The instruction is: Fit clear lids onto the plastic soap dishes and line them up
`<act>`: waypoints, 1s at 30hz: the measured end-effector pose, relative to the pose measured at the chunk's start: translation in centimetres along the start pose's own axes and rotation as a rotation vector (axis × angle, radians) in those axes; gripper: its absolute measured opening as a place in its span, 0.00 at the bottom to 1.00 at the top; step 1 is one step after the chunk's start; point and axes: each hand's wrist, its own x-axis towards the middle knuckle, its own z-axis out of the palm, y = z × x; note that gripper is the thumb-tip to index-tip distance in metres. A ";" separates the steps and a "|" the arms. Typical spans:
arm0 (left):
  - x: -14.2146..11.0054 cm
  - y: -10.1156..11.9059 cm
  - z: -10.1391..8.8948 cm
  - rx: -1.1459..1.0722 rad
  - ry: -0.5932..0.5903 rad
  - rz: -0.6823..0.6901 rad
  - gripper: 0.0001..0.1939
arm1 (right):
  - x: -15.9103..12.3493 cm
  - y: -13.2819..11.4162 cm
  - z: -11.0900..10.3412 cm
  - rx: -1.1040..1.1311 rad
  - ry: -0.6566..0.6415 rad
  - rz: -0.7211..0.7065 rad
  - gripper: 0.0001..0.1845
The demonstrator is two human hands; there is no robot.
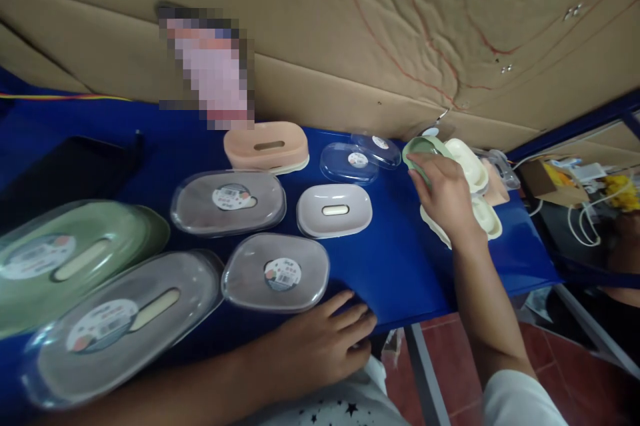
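Note:
At the right side of the table, my right hand (443,189) is closed on the rim of a green oval soap dish (425,146), thumb outside view of its far wall. Cream soap dish parts (467,163) lie under and beside that hand. My left hand (345,333) rests by the table's front edge with its fingers apart and holds nothing. Just beyond it sits a grey soap dish with a clear lid and a round label (305,266). An uncovered grey soap dish (360,203) with a cream strip in its slot lies between the two hands.
Lidded grey (200,203) and green soap dishes (30,279) fill the left. A peach dish (235,149) and loose clear lids (345,169) lie at the back against the cardboard wall (310,33). A box of things (545,179) stands off to the right.

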 end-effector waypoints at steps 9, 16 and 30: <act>0.0 0.1 0.2 0.014 -0.024 -0.006 0.06 | -1.9 4.3 0.2 -0.216 0.154 0.433 0.26; -0.1 0.1 0.2 0.000 -0.019 0.001 0.07 | -2.9 1.8 -1.0 -0.040 0.118 0.256 0.21; 0.0 0.1 0.8 -0.024 -0.005 -0.018 0.05 | -18.4 4.5 -1.5 -0.257 0.104 0.288 0.19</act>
